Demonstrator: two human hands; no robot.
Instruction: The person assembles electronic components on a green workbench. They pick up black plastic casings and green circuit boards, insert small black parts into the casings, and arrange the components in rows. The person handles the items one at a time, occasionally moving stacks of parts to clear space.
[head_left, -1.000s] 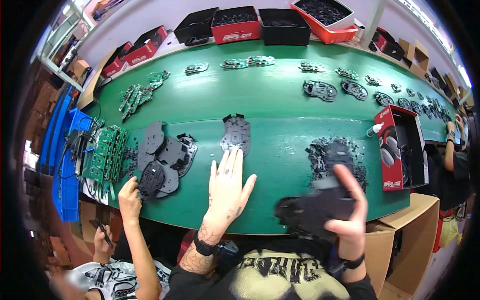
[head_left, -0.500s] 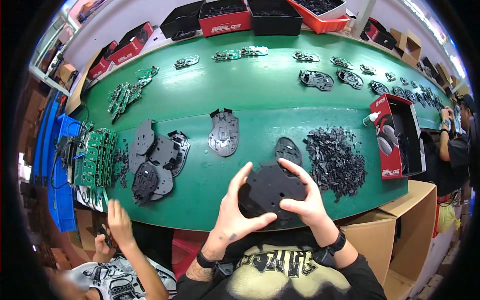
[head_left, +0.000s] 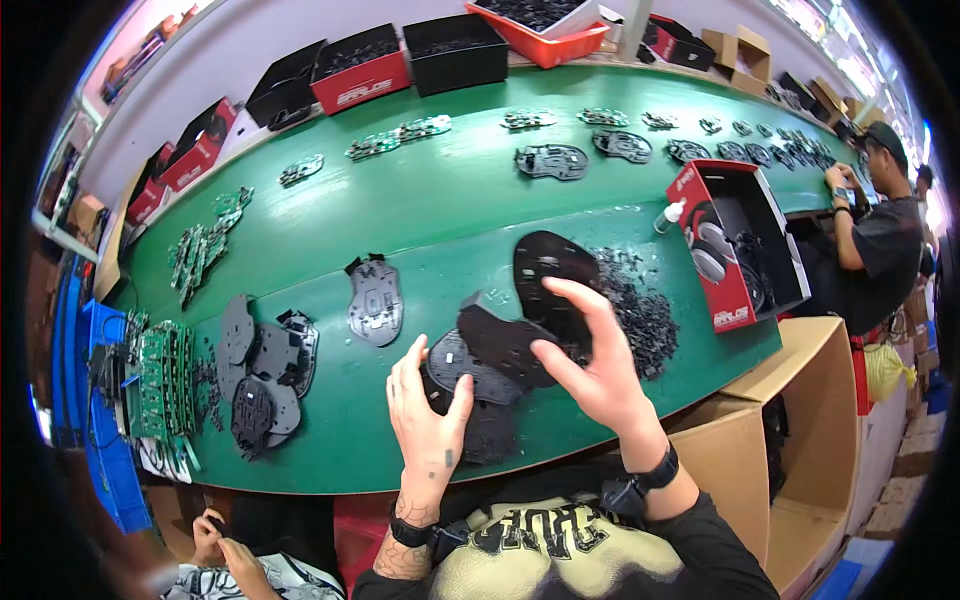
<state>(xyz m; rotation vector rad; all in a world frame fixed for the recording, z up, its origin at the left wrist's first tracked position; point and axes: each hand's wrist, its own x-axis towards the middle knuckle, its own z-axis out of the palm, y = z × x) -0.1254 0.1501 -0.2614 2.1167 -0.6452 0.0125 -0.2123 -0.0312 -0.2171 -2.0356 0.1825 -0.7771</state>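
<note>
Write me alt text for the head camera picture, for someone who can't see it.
Seen from above, a person's left hand and right hand fan out a stack of flat black plastic plates over a green worktable. More black plates and green circuit boards lie to the left, a pile of small black parts and an open red box to the right.

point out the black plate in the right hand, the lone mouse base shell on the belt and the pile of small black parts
black plate (head_left: 505, 345), head view, its flat middle
mouse base shell (head_left: 375, 300), head view, centre of the shell
pile of small black parts (head_left: 640, 310), head view, middle of the heap
</note>
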